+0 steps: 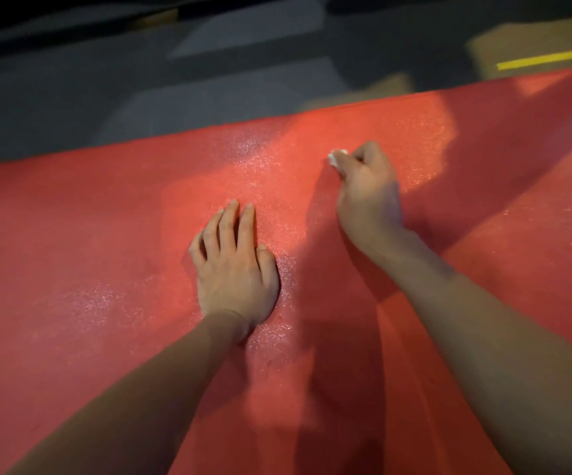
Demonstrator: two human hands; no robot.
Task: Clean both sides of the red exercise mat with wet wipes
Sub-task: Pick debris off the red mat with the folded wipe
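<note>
The red exercise mat (106,234) lies spread flat under me on the dark grey floor (72,97), filling most of the view, its far edge running up toward the right. Patches of it glisten in the light. A yellow strip (548,58) marks the floor beyond the mat's far right. My left hand (234,269) presses flat on the mat, fingers straight and lightly spread. My right hand (368,190) has its grip curled, pinching a small wadded white wet wipe (336,157) against the mat farther out.
</note>
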